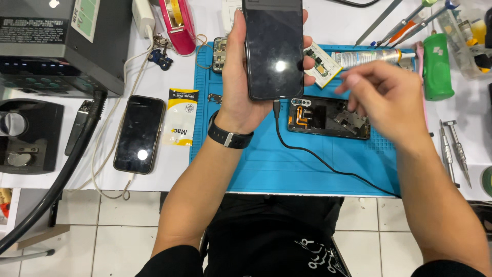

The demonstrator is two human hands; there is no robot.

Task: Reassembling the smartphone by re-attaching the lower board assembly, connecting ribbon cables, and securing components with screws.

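Left hand [241, 87] grips cabled black smartphone [273, 48] upright above blue mat [287, 169]; right hand [382, 95], loosely curled, empty, hovers over opened phone chassis [328, 118].

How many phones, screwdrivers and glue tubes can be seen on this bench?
Phones: 3 – one in the left hand (phone), one dark phone on the table, one opened phone on the blue mat
Metal screwdrivers: 2
Glue tubes: 1
Total: 6
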